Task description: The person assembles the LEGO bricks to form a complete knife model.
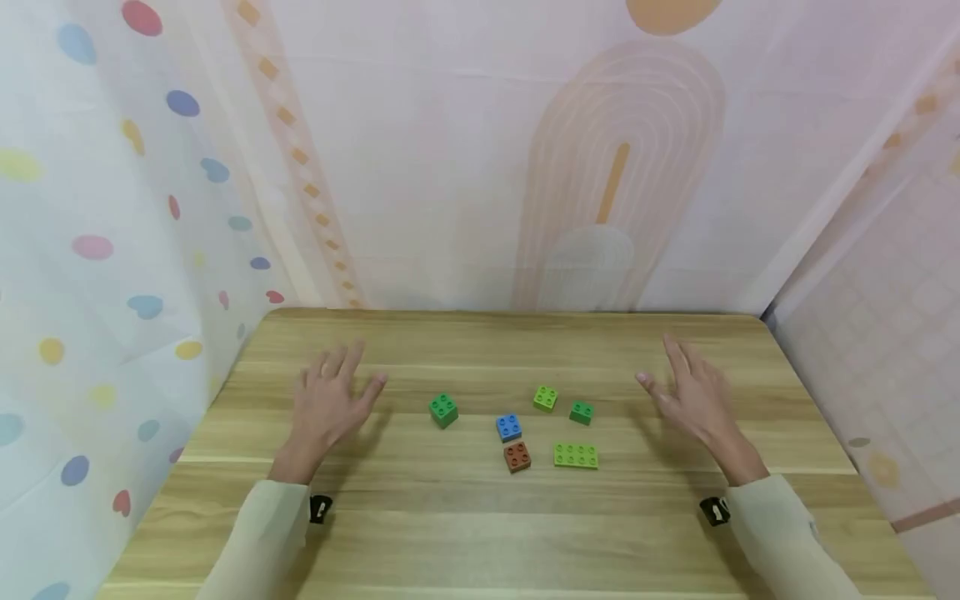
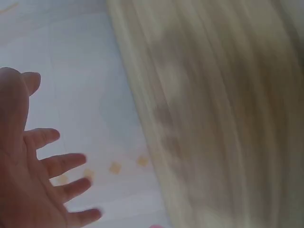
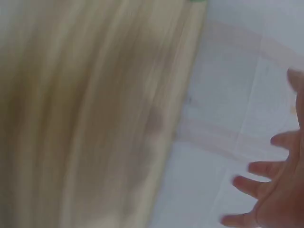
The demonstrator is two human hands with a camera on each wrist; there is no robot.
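Several toy bricks lie in the middle of the wooden table [image 1: 465,533]: a dark green square brick [image 1: 443,409], a blue one [image 1: 509,427], a red-brown one [image 1: 517,457], a light green square one [image 1: 545,397], a small dark green one [image 1: 581,412] and a long light green one [image 1: 576,454]. My left hand [image 1: 330,400] hovers open, fingers spread, left of the dark green brick. My right hand [image 1: 690,392] hovers open, right of the bricks. Neither holds anything. Both wrist views are blurred, showing spread fingers [image 2: 52,164] [image 3: 259,183] beside the table.
Patterned curtains enclose the table: a dotted one on the left [image 1: 97,250], an arch-patterned one behind [image 1: 615,183] and a checked one on the right [image 1: 892,317]. The table's front half bears only my sleeves.
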